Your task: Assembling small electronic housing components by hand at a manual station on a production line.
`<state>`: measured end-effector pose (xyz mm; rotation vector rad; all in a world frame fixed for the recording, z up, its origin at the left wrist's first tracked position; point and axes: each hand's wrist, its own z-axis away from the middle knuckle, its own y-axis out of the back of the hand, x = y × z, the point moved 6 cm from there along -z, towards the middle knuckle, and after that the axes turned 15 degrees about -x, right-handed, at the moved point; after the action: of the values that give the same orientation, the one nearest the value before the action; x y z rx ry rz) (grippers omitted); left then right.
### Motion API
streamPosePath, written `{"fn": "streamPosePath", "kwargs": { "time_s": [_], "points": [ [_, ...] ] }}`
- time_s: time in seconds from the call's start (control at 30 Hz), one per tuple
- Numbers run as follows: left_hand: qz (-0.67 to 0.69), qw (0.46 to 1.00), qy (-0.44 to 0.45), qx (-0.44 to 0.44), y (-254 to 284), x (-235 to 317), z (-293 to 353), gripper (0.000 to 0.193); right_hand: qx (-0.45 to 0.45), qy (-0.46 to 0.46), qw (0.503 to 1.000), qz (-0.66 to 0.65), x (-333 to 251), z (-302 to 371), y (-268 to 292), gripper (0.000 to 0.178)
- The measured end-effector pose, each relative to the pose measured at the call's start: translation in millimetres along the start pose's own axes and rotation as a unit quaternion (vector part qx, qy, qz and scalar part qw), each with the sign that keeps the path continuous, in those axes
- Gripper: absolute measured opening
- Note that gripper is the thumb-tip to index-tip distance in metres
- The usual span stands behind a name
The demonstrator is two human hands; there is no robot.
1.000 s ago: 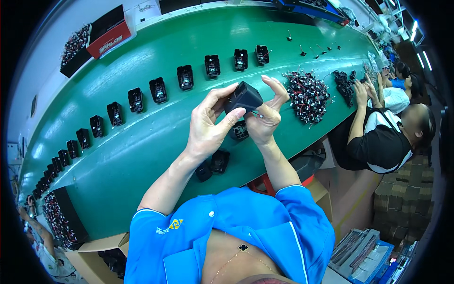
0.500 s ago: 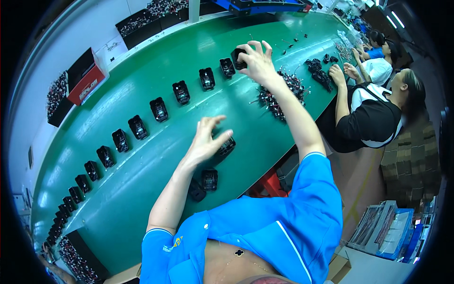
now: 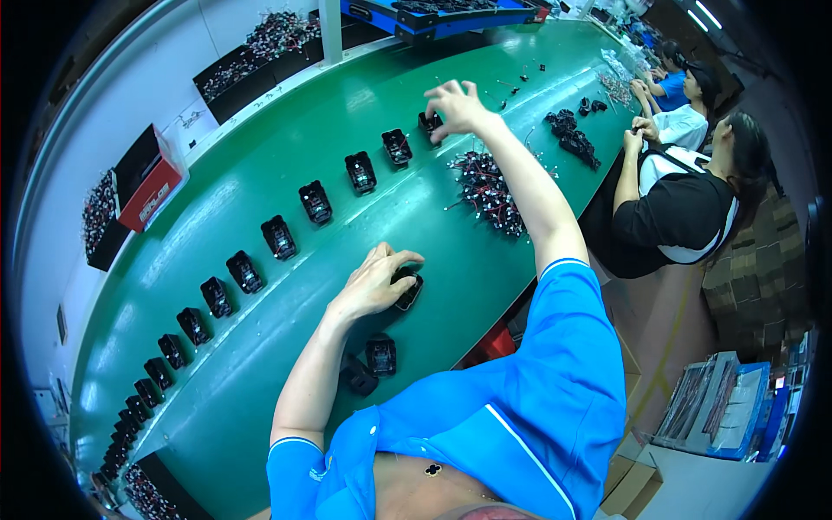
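Observation:
My left hand (image 3: pixel 374 284) is over the middle of the green table (image 3: pixel 286 347), its fingers and thumb curled round a black plastic housing (image 3: pixel 410 293), partly hidden under the hand. Farther off, my right hand (image 3: pixel 458 111) has its fingers spread beside another black housing (image 3: pixel 428 126), the last at the right end of a long curved row. The neighbouring housing (image 3: pixel 397 147) has an open top with small parts inside. Nearer my body lie two more: an open-topped housing (image 3: pixel 381 355) and a dark one (image 3: pixel 358 375) beside it.
A pile of small wired parts (image 3: pixel 490 192) lies right of the row, with black pieces (image 3: pixel 572 139) beyond. Bins of parts (image 3: pixel 260 69) and a red box (image 3: pixel 156 186) line the far edge. Several people, one in a black top (image 3: pixel 672 204), sit along the right side.
My right hand's fingers have opened away from the housing, which now sits at the row's end. My left hand has come down onto the housing before it. The view has shifted slightly.

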<state>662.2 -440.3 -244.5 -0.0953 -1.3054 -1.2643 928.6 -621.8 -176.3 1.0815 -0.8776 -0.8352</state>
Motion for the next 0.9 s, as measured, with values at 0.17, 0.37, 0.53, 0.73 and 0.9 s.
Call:
{"fn": "streamPosePath", "kwargs": {
  "time_s": [0.17, 0.37, 0.53, 0.73, 0.9],
  "points": [
    [-0.003, 0.999, -0.023, -0.027, -1, -1, -5, 0.033, 0.019, -0.147, 0.977, -0.155, 89, -25, 2, 0.064],
    [-0.017, 0.998, -0.053, -0.037, 2, 2, -5, 0.033, -0.094, -0.329, 0.915, -0.212, 121, -51, -77, 0.054],
    [-0.051, 0.999, -0.015, -0.008, 1, -3, 4, 0.033, -0.032, -0.332, 0.910, -0.245, 115, -51, -65, 0.040],
    [0.248, 0.960, -0.021, 0.131, 22, -30, 25, 0.042, 0.061, -0.254, 0.924, -0.281, 85, -18, -8, 0.029],
    [0.688, 0.660, -0.119, 0.277, 33, -49, 45, 0.052, 0.308, 0.075, 0.853, -0.415, -24, 67, 53, 0.014]
  ]
}}
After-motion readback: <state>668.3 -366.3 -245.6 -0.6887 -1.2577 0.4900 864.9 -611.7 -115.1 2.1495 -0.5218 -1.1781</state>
